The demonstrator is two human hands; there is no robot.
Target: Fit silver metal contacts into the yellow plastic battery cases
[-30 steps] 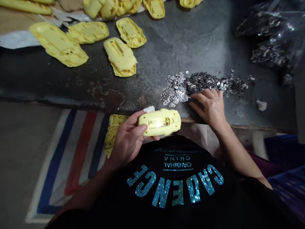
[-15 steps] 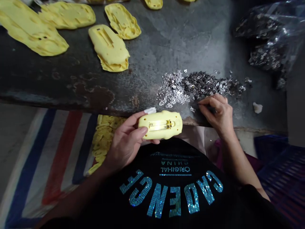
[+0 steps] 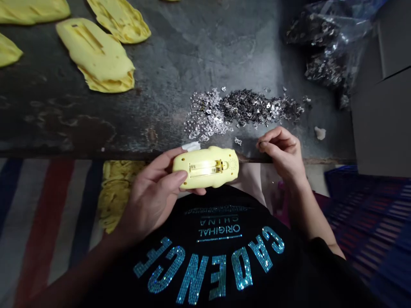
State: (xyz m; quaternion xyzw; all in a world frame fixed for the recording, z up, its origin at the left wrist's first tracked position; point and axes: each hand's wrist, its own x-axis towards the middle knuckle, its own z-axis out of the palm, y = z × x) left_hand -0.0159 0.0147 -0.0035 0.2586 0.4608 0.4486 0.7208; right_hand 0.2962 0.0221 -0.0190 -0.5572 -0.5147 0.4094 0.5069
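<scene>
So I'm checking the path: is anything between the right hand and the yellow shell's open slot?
Nothing visible. The right hand sits apart to the right of the shell that the left hand holds, slot facing up, uncovered.

The dark, worn stone-grey bench (image 3: 180,55) carries flat yellow plastic shells (image 3: 96,55) at its far left, a heap of small silvery metal clips (image 3: 237,109) near the front edge, and a clear plastic bag of clips (image 3: 324,47) at the right.
</scene>
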